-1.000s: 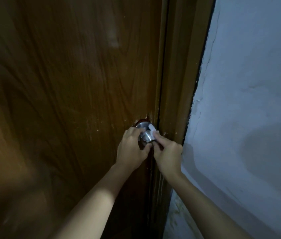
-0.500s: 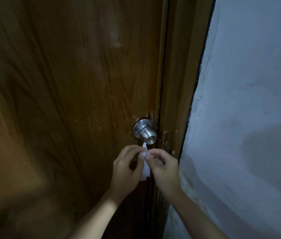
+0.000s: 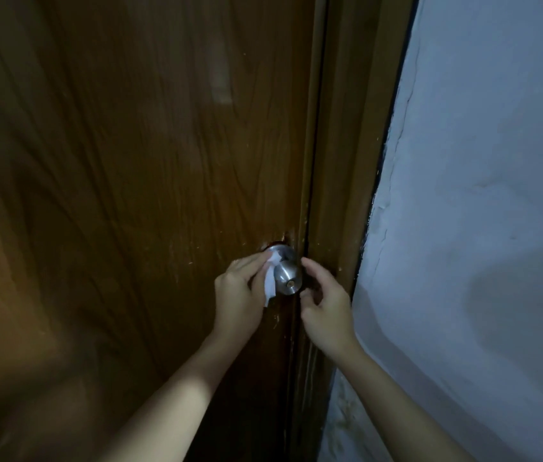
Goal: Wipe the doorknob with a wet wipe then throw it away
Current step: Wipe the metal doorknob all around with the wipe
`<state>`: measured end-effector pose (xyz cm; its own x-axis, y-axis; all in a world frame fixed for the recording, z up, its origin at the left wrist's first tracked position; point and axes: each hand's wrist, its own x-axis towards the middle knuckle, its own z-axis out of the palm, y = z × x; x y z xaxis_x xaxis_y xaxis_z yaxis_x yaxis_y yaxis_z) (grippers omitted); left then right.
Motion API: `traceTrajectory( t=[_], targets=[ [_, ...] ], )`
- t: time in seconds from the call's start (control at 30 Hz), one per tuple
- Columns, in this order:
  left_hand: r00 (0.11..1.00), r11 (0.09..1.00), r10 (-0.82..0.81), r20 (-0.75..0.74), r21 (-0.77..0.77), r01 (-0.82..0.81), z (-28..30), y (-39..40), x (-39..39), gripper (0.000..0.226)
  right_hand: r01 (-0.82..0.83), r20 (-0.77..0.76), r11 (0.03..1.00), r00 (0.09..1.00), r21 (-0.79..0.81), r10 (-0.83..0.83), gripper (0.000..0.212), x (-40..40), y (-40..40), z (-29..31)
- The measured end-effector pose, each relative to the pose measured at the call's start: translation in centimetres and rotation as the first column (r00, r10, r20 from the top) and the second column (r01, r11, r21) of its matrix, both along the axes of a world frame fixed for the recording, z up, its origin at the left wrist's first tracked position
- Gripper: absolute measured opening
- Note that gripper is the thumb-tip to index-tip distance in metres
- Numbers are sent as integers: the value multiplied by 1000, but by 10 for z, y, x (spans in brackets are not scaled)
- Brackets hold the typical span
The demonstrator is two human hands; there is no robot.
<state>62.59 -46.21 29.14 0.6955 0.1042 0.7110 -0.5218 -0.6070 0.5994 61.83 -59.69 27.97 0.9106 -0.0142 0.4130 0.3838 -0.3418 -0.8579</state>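
Note:
A round silver doorknob point(image 3: 288, 278) with a small keyhole sticks out of the brown wooden door point(image 3: 137, 195) near its right edge. My left hand point(image 3: 238, 295) holds a white wet wipe point(image 3: 271, 276) and presses it against the knob's left side and neck. The wipe hangs down between my fingers and the knob. My right hand point(image 3: 325, 303) hovers just right of the knob with fingers loosely curled, holding nothing; whether it touches the knob I cannot tell.
The brown door frame point(image 3: 346, 161) runs top to bottom just right of the knob. A rough whitish wall point(image 3: 480, 228) fills the right side. The scene is dim.
Both hands rose from below the knob back up to it. The wipe passed fully into my left hand, which now presses it on the knob's left side; my right hand let go.

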Motion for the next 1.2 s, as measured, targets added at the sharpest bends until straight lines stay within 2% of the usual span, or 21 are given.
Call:
traceTrajectory(
  t=[0.07,0.13,0.37,0.5,0.63,0.87,1.1,1.2],
  targets=[
    [998,992,-56,-21,113,58,-1,-8,6,28,-59,-12,997,998,-48,59,51,5,2,-3],
    [997,980,-77,0,185,76,-7,-10,8,30,-46,-5,998,999,-46,46,48,8,2,-5],
    [999,982,-53,5,184,51,-21,2,3,31,-13,-27,999,1000,37,14,44,13,7,-9],
    [985,902,-170,40,408,139,-7,-8,15,30,-20,-19,1000,1000,8,20,44,17,4,-11],
    [990,887,-95,107,460,35,-15,-16,17,29,-20,-41,1000,999,4,20,43,19,1,-9],
    [979,946,33,200,311,-96,-37,-17,11,27,-36,-69,998,997,-48,33,39,22,-6,-4],
    [977,984,161,138,57,-171,-45,-32,2,31,-38,-87,999,996,-27,35,41,23,-6,-3],
    [980,981,177,87,62,-183,-41,-32,0,31,-51,-93,999,994,-11,50,41,23,-6,-3]
  ],
)
